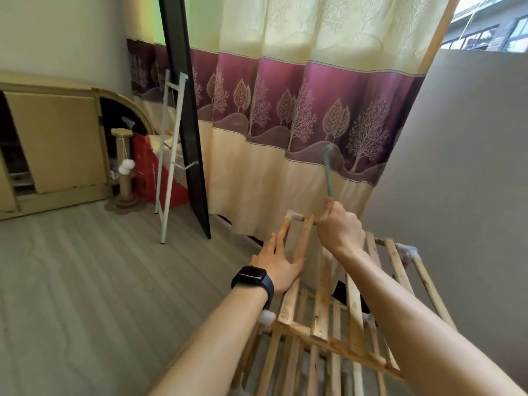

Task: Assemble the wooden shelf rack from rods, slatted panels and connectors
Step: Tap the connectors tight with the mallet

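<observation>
Panel [323, 310] edge under left hand [278, 264]

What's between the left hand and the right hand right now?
In the head view, one wooden slat of the top panel runs between the left hand and right hand, which grips a green tool.

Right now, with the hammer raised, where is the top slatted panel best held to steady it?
Probably its left edge slat, taken from the left side, short of the white connector: that long edge is free, and the left hand rests flat there, clear of the hammer.
</observation>
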Motion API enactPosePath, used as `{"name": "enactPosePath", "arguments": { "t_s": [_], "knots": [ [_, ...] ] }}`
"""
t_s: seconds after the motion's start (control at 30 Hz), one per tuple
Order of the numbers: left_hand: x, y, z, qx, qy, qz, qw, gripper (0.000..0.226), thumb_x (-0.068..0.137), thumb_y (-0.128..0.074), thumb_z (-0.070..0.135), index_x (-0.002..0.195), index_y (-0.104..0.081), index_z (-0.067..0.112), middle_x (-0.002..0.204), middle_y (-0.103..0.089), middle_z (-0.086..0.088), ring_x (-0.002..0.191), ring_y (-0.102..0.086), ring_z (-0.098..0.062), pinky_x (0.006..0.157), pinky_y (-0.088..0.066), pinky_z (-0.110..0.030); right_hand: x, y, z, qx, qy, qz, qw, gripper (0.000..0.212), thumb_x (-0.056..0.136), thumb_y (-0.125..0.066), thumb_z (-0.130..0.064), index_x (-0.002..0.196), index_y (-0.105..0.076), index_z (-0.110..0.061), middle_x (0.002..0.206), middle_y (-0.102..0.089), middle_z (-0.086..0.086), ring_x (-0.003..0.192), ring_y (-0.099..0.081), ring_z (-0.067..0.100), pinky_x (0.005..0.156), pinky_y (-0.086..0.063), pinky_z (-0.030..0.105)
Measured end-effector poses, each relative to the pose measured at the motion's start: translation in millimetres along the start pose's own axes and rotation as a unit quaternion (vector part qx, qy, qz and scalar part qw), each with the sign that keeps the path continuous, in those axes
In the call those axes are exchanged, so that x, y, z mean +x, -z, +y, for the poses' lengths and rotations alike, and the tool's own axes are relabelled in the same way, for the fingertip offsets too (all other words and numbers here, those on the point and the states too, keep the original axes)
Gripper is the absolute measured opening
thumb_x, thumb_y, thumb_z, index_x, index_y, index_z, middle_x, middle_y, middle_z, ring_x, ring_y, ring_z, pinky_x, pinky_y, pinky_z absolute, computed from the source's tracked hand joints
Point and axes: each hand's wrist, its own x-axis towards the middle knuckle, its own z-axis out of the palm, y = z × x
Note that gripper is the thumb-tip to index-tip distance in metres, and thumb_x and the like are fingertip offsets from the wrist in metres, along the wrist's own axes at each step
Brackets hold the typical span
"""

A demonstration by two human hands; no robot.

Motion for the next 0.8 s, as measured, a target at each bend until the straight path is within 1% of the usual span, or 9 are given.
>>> {"name": "enactPosePath", "arguments": {
  "t_s": [0.1, 0.2, 0.27, 0.43, 0.47, 0.57, 0.63, 0.7, 0.8],
  "knots": [
    [4.0, -1.4, -1.8, 0.006, 0.002, -0.002, 1.0, 0.084, 0.1, -0.031, 0.064, 0.16, 0.007, 0.02, 0.168, 0.01, 0.0, 0.151, -0.021, -0.027, 0.122, -0.022, -0.047, -5.1, -1.8, -2.6, -0.058, -0.029, -0.087, 0.994, 0.05, 0.105, -0.025, -0.043, 0.12, -0.063, -0.014, 0.116, -0.067, 0.014, 0.104, -0.063, 0.036, 0.093, -0.05, 0.045],
    [5.4, -2.2, -2.7, 0.004, -0.002, -0.005, 1.0, 0.085, 0.099, -0.031, 0.066, 0.16, 0.008, 0.021, 0.168, 0.011, -0.001, 0.151, -0.022, -0.028, 0.121, -0.024, -0.048, -3.5, 5.4, 2.3, -0.02, -0.029, -0.043, 0.998, 0.055, 0.106, -0.019, -0.045, 0.124, -0.062, -0.015, 0.12, -0.066, 0.015, 0.108, -0.061, 0.038, 0.095, -0.048, 0.045],
    [7.0, -1.7, -4.6, 0.003, -0.001, -0.007, 1.0, 0.087, 0.098, -0.031, 0.068, 0.159, 0.009, 0.022, 0.168, 0.011, -0.001, 0.151, -0.022, -0.028, 0.121, -0.024, -0.049, -4.1, 15.2, 6.9, -0.022, -0.023, -0.02, 0.999, 0.055, 0.107, -0.017, -0.045, 0.125, -0.061, -0.016, 0.122, -0.065, 0.015, 0.109, -0.06, 0.038, 0.092, -0.045, 0.045],
    [12.8, -2.4, -10.9, -0.011, 0.004, -0.027, 1.0, 0.089, 0.094, -0.035, 0.071, 0.159, 0.01, 0.031, 0.168, 0.01, -0.001, 0.148, -0.029, -0.031, 0.116, -0.035, -0.048, -7.7, 54.0, 50.2, -0.023, -0.008, -0.008, 1.0, 0.052, 0.105, -0.022, -0.049, 0.107, -0.064, -0.021, 0.103, -0.067, 0.008, 0.091, -0.06, 0.031, 0.085, -0.05, 0.043],
    [14.0, -2.0, -9.5, -0.005, 0.004, -0.026, 1.0, 0.087, 0.095, -0.035, 0.069, 0.159, 0.011, 0.031, 0.168, 0.009, -0.002, 0.15, -0.025, -0.031, 0.118, -0.031, -0.05, -10.0, 64.4, 64.2, -0.024, -0.012, -0.001, 1.0, 0.051, 0.105, -0.022, -0.049, 0.105, -0.065, -0.021, 0.101, -0.067, 0.008, 0.09, -0.06, 0.031, 0.084, -0.049, 0.043],
    [15.0, 1.0, 5.3, 0.084, 0.001, -0.009, 0.996, 0.077, 0.103, -0.029, 0.057, 0.159, 0.01, 0.023, 0.167, 0.013, -0.002, 0.155, -0.002, -0.023, 0.123, -0.005, -0.055, -25.3, 96.1, 109.3, -0.012, -0.03, 0.026, 0.999, 0.049, 0.105, -0.025, -0.048, 0.099, -0.066, -0.021, 0.099, -0.067, 0.01, 0.091, -0.061, 0.034, 0.079, -0.049, 0.04],
    [12.6, 1.4, 30.8, 0.137, -0.03, 0.027, 0.99, 0.072, 0.104, -0.025, 0.053, 0.16, 0.007, 0.021, 0.167, 0.014, -0.001, 0.155, 0.005, -0.021, 0.123, 0.001, -0.056, -36.5, 112.6, 144.3, 0.008, -0.049, 0.044, 0.998, 0.046, 0.105, -0.026, -0.047, 0.088, -0.062, -0.024, 0.087, -0.065, 0.005, 0.084, -0.06, 0.03, 0.069, -0.045, 0.038],
    [5.1, -7.2, 69.5, 0.183, -0.085, 0.045, 0.978, 0.075, 0.1, -0.023, 0.064, 0.161, -0.002, 0.025, 0.168, 0.012, -0.002, 0.155, 0.007, -0.022, 0.123, 0.002, -0.054, -53.2, 127.0, 179.8, 0.034, -0.085, 0.07, 0.993, 0.048, 0.105, -0.027, -0.048, 0.076, -0.054, -0.021, 0.077, -0.062, 0.001, 0.075, -0.057, 0.026, 0.062, -0.039, 0.036],
    [-30.1, -41.2, 134.1, 0.209, -0.198, -0.021, 0.957, 0.085, 0.088, -0.016, 0.084, 0.159, -0.003, 0.039, 0.168, 0.008, 0.003, 0.155, 0.007, -0.023, 0.124, 0.001, -0.054, -85.2, 136.5, 233.8, 0.06, -0.151, 0.098, 0.982, 0.051, 0.105, -0.028, -0.047, 0.071, -0.048, -0.015, 0.073, -0.061, 0.005, 0.07, -0.054, 0.023, 0.062, -0.037, 0.038]
  ]
}}
